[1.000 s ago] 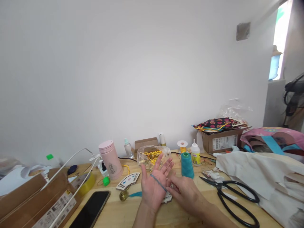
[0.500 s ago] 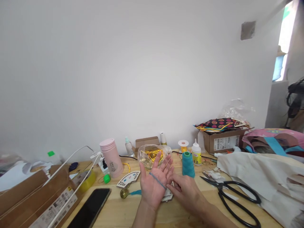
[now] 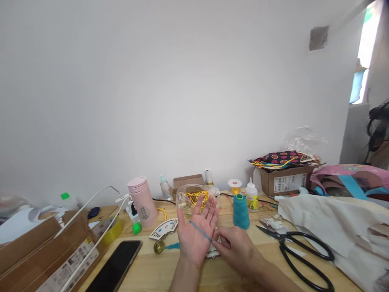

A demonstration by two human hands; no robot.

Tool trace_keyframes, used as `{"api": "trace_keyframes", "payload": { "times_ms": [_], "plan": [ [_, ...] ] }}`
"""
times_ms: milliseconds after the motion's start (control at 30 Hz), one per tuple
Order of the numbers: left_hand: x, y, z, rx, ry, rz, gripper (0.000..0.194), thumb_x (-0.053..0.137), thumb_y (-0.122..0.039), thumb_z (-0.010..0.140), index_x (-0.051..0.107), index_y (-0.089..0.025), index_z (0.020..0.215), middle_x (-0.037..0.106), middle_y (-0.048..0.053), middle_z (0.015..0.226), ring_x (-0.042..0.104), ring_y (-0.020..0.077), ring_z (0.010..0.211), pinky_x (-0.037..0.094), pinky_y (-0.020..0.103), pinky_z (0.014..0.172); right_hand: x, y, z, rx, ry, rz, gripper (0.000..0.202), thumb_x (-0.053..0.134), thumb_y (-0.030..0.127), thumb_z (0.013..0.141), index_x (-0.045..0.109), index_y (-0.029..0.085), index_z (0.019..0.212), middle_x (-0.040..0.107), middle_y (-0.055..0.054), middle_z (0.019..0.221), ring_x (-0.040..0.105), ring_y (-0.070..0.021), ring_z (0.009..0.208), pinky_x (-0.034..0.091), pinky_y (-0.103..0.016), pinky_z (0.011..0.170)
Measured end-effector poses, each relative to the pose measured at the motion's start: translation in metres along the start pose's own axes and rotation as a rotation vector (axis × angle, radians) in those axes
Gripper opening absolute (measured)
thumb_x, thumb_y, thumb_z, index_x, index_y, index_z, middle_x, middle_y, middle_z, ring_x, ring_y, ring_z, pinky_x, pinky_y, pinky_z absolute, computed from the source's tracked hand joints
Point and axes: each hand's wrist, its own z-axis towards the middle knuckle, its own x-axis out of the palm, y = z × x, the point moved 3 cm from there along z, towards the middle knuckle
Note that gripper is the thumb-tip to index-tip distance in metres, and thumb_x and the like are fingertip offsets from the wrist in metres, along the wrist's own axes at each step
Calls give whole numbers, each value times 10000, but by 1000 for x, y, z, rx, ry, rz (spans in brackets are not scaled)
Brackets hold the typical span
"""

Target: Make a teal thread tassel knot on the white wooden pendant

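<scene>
My left hand [image 3: 197,235] is held palm up with its fingers stretched out. Teal thread [image 3: 200,230] runs across that palm in a band. At the palm's outer edge, my right hand [image 3: 232,245] pinches the thread between thumb and fingertips. To the right stands a cone of teal thread [image 3: 241,213]. Left of my left hand lie a teal tassel [image 3: 173,245] with a brass-coloured round piece [image 3: 159,246] and a white fan-shaped piece [image 3: 164,229] with markings. A white piece [image 3: 212,253] on the table is partly hidden behind my hands.
Black-handled scissors [image 3: 299,247] lie open at the right, beside white cloth [image 3: 331,231]. A phone [image 3: 117,265], a pink flask [image 3: 142,202] and a cardboard box [image 3: 54,259] are at the left. Behind my hands sit a bag of yellow cord [image 3: 185,198] and a glue bottle [image 3: 251,196].
My right hand has shifted slightly left and down, still pinching the thread by the left palm. The left hand has moved slightly left, its fingers a little closer together.
</scene>
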Motion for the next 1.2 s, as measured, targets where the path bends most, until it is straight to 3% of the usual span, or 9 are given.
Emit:
{"api": "trace_keyframes", "payload": {
  "times_ms": [200, 500, 667, 800, 933, 1100, 1200],
  "plan": [
    [0, -4, 1, 25, -19, -18, 705, 283, -633, 745, 481, -123, 1191, 479, 175, 1244, 314, 248, 1228, 175, 406, 1029, -6, -4, 0, 76, -5, -13, 104, 507, 169, 645, 596, 186, 696, 458, 53, 468, 432, -91, 460, 256, -181, 463],
    [-5, -11, 0, 117, -95, -47, 651, 342, -608, 744, 491, -148, 1180, 516, 170, 1208, 382, 237, 1188, 209, 421, 1016, 0, -3, -3, 65, 3, -22, 162, 450, 164, 680, 588, 183, 763, 493, 47, 468, 449, -95, 448, 273, -183, 464],
    [-12, -23, 1, 235, -171, -57, 629, 365, -585, 750, 436, -177, 1224, 545, 149, 1181, 431, 250, 1147, 205, 486, 1000, 2, 4, -6, -25, 65, -63, 168, 449, 146, 683, 606, 203, 704, 552, 34, 503, 472, -90, 461, 262, -174, 462],
    [-15, -27, 0, 240, -221, -10, 594, 376, -575, 753, 471, -186, 1192, 581, 154, 1125, 486, 268, 1084, 205, 548, 969, -9, 21, -9, -125, 105, -50, 169, 458, 136, 670, 617, 193, 686, 535, 40, 484, 440, -75, 430, 260, -164, 450],
    [-8, -20, 2, 88, -199, 36, 553, 369, -564, 764, 540, -171, 1114, 611, 154, 1062, 531, 269, 1013, 264, 539, 929, -27, 40, -10, -241, 98, -47, 179, 462, 96, 655, 604, 184, 718, 556, 40, 536, 456, -78, 471, 281, -167, 473],
    [7, 3, 0, -188, -170, 142, 646, 301, -594, 771, 582, -76, 1033, 647, 189, 939, 567, 280, 938, 351, 455, 866, -61, 63, 4, -380, 93, -69, 225, 397, 83, 758, 586, 189, 819, 625, 6, 730, 533, -105, 646, 343, -183, 579],
    [10, 18, -5, -308, -168, 181, 664, 262, -617, 767, 606, -86, 969, 662, 166, 885, 573, 289, 915, 376, 455, 818, -76, 71, 21, -349, 153, -150, 237, 425, 98, 754, 612, 202, 854, 648, -4, 757, 563, -125, 681, 361, -195, 590]
  ]
}}
